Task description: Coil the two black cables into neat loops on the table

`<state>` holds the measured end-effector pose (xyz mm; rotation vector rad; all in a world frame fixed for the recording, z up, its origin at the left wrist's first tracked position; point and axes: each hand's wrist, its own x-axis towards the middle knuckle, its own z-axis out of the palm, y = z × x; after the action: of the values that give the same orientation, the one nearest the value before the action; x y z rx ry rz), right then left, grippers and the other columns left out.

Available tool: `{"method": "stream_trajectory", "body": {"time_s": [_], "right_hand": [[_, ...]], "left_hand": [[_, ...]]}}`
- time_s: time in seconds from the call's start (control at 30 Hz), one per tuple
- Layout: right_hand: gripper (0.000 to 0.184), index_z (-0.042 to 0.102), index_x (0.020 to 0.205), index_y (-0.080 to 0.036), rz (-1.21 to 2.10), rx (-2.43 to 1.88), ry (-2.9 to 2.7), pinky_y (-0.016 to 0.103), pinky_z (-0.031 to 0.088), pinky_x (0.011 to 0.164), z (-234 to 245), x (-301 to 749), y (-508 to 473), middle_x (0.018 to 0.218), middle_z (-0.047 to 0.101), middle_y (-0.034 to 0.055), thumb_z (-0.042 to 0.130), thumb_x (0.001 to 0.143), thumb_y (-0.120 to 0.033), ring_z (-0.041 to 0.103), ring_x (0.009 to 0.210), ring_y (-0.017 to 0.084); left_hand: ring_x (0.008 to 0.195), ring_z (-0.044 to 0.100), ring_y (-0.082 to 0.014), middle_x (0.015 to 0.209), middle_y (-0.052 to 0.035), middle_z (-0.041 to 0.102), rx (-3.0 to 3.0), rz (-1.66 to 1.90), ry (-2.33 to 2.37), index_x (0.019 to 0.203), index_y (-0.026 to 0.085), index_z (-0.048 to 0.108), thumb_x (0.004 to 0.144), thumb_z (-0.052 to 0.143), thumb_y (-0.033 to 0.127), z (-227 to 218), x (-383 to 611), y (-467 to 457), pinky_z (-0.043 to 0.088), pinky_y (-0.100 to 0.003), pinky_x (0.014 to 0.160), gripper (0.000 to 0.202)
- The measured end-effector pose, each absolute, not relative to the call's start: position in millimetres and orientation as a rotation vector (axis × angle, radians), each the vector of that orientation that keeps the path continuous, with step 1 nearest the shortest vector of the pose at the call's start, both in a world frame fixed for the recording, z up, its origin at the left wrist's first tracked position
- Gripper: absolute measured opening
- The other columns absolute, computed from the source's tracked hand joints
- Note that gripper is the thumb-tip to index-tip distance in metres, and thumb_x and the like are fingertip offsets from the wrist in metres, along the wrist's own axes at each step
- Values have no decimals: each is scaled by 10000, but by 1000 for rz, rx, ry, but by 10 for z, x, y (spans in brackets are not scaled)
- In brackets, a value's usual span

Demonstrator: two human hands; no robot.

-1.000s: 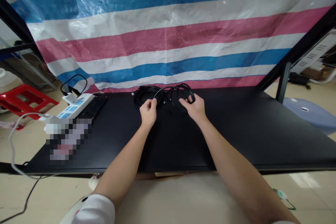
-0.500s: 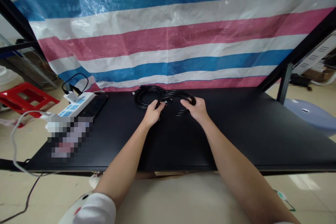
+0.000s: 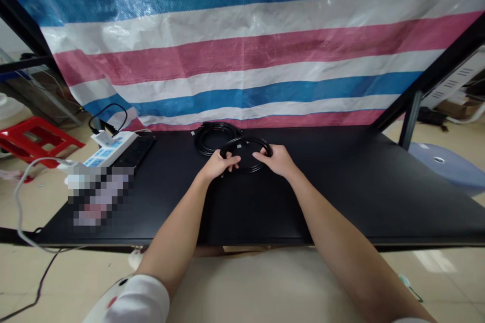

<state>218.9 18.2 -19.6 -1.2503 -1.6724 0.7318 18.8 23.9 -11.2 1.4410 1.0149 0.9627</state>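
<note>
Black, glossy, rubbery-looking cable wound into a ring of several turns [image 3: 250, 139] sits between the two bare hands, mid-table, toward the far side of the flat matt-black tabletop [image 3: 333, 181]. Left hand [image 3: 216, 165] is closed around the ring's left side, fingers curled under, thumb pointing right. Right hand [image 3: 279, 160] pinches the right side, thumb pointing left into the loop, fingers folded around the outside. Both grips are on the held ring; nothing else seen in either.

Key relation: ring spans left to right, bridging the hands, with neither clearly nearer since each has one side. Long axis appears to run left-right, but the slanted view makes it hard to be sure. Far arc bows away from the person, near arc dips toward the person. Can't tell if the near arc touches the tabletop or hangs just above.

Held ring looks neat: strands bunched tight along the far arc, a bit more spread on the near one. No tie visible. Small pale connector [image 3: 239, 146] shows inside the loop; which cable it belongs to is unclear.

Second black cable coil [image 3: 199, 142] lies flat just beyond and left of the held ring, partly overlapped by it in view; left hand is the closer one. White power strip with blue-marked sockets [image 3: 113, 150] and dark slab-shaped phone [image 3: 134, 152] lie side by side at far left.
</note>
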Motion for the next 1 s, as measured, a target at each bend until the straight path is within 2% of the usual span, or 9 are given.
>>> {"method": "stream_trajectory", "body": {"time_s": [0.1, 0.2, 0.33, 0.5, 0.6, 0.73, 0.83, 0.93, 1.0], "right_hand": [[299, 510, 581, -229, 638, -1226, -1589, 289, 428, 554, -223, 2047, 151, 529, 555, -17, 661, 662, -474, 518, 510, 144], [281, 511, 685, -244, 523, -1225, -1511, 315, 463, 610, -281, 1878, 131, 648, 633, 25, 610, 706, -506, 593, 587, 184], [250, 482, 739, -250, 410, -1245, -1639, 352, 477, 667, -337, 1759, 162, 715, 658, 72, 485, 798, -493, 632, 665, 232], [208, 498, 753, -217, 235, -1527, -1913, 395, 470, 718, -189, 1646, 303, 776, 665, 153, 445, 864, -384, 660, 771, 302], [242, 572, 890, -160, 241, -1812, -1963, 382, 472, 719, 23, 1493, 398, 861, 683, 192, 411, 908, -340, 672, 830, 313], [365, 590, 1073, -91, 350, -1992, -2000, 361, 472, 798, 271, 1304, 512, 1049, 674, 225, 316, 950, -299, 657, 990, 307], [410, 601, 1124, -77, 394, -2032, -1994, 345, 462, 853, 338, 1238, 616, 1145, 648, 231, 287, 957, -282, 635, 1067, 292], [421, 619, 1134, -70, 402, -2048, -2016, 341, 455, 872, 329, 1199, 722, 1171, 640, 231, 295, 951, -264, 619, 1106, 288], [417, 624, 1136, -57, 399, -2054, -2036, 346, 456, 870, 311, 1168, 776, 1170, 638, 241, 308, 941, -245, 615, 1111, 290]], "left_hand": [[323, 404, -82, 317, 66, 320, 1173, 1208, 1059, 384, 218, 351, 677, 707, 375, -126, 255, 261, 465, -268, 472, 488], [279, 253, -48, 336, 110, 225, 860, 1355, 1077, 451, 231, 278, 686, 696, 370, -93, 276, 289, 337, -225, 330, 499], [301, 248, -34, 375, 119, 211, 669, 1401, 1067, 509, 224, 262, 641, 719, 288, -28, 173, 341, 219, -175, 301, 480], [362, 337, -30, 438, 112, 321, 656, 1527, 1006, 582, 206, 368, 552, 764, 226, -44, -10, 428, 264, -160, 340, 398], [463, 507, -79, 541, 66, 500, 792, 1627, 1158, 731, 190, 508, 592, 739, 229, -94, -86, 484, 419, -198, 449, 273], [828, 667, -186, 880, -47, 679, 1126, 1724, 1630, 1033, 187, 574, 709, 652, 225, -142, -156, 511, 528, -339, 814, 336], [1122, 598, -262, 1148, -127, 648, 1411, 1576, 1879, 1196, 174, 542, 742, 632, 238, -154, -162, 477, 447, -401, 997, 467], [1290, 457, -335, 1362, -181, 514, 1640, 1325, 2086, 1219, 174, 558, 715, 671, 264, -171, -114, 421, 379, -488, 1057, 525], [1348, 371, -366, 1448, -166, 434, 1789, 1183, 2157, 1182, 210, 603, 700, 695, 298, -192, -73, 391, 342, -551, 1062, 498]]}}
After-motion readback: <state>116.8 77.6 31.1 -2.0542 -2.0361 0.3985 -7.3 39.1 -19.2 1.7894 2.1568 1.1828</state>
